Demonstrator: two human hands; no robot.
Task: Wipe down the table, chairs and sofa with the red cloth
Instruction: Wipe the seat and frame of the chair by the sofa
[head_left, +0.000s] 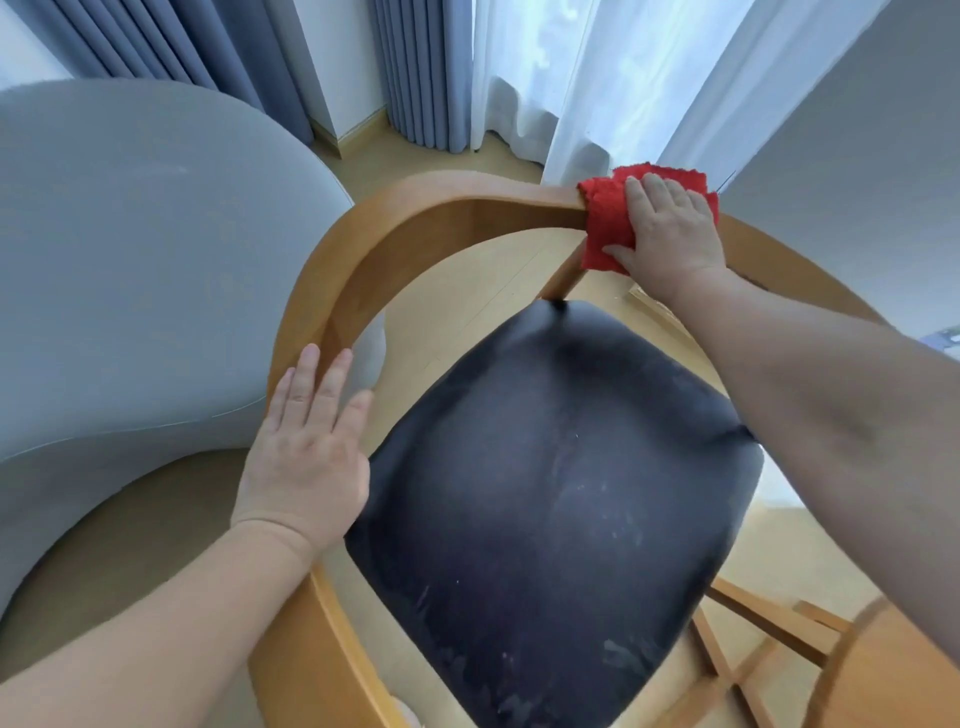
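A wooden chair (395, 228) with a curved backrest rail and a dark padded seat (561, 467) fills the middle of the head view. The red cloth (605, 218) is draped over the far right part of the rail. My right hand (670, 234) lies on the cloth, fingers over the top and thumb curled round the near side, gripping cloth and rail. My left hand (306, 447) rests flat with straight fingers on the left end of the rail. The grey sofa (135, 270) sits on the left, beside the chair.
Blue curtains (415, 73) and white sheer curtains (597, 83) hang behind the chair. A grey wall (862, 171) stands at right. Wooden legs and a round wooden edge (852, 670) show at lower right. Light wood floor (467, 291) lies beneath.
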